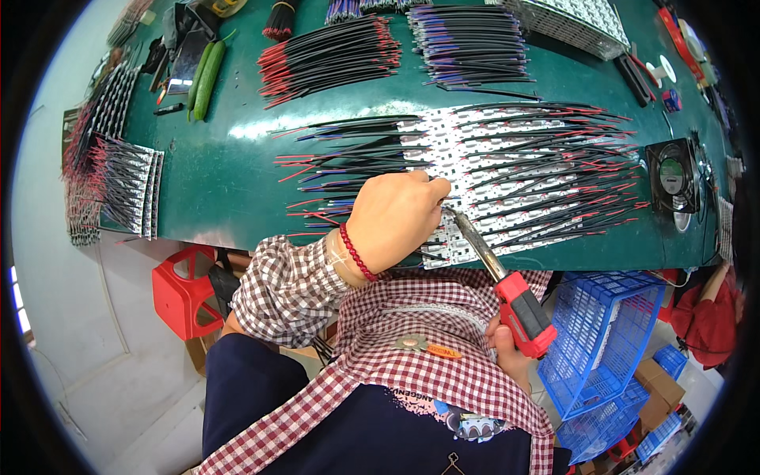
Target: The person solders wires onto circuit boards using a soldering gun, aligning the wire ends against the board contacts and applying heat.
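My left hand [388, 218] is closed in a pinch over the white circuit boards [455, 162], on what looks like a thin wire mostly hidden by the fingers. In my right hand [511, 352], near the table's front edge, is a red and black soldering iron [522, 309]. Its metal shaft slants up and left, and the tip comes close to my left fingertips; whether they touch I cannot tell. Black wires [546, 158] with red ends lie across the boards and stick out to the right. More black wires with red and blue ends reach out on the left.
Wire bundles [332, 59] lie at the back of the green table [210, 162]. Wired boards [131, 186] sit at the left, near green cucumbers [207, 79]. A small black fan [671, 176] stands at the right. Below are a red stool [182, 289] and blue crates [598, 340].
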Tool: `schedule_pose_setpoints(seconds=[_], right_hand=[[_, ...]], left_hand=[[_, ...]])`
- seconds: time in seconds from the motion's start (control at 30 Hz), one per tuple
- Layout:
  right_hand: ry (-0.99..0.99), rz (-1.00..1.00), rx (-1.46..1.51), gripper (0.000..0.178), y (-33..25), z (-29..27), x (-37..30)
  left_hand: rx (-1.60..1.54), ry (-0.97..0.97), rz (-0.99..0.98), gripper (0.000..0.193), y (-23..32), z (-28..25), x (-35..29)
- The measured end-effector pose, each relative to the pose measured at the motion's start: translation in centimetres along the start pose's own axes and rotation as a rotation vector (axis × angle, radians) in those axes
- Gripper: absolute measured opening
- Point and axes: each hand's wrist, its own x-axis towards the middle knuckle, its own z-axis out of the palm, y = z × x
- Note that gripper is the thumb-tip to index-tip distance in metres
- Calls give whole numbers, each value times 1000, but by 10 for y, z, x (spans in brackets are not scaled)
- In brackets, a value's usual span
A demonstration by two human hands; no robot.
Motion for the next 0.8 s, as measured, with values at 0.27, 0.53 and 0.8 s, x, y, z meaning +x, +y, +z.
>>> schedule_pose_setpoints(seconds=[0.27,0.53,0.8], right_hand=[[-13,-262,-299,31,8,-5,7],[-31,-466,-431,41,-12,-3,17],[-26,-480,-437,38,-13,-1,18]], left_hand=[[4,-11,-10,9,2,1,2],[-2,-5,-9,10,2,0,1],[-3,4,-7,10,1,0,0]])
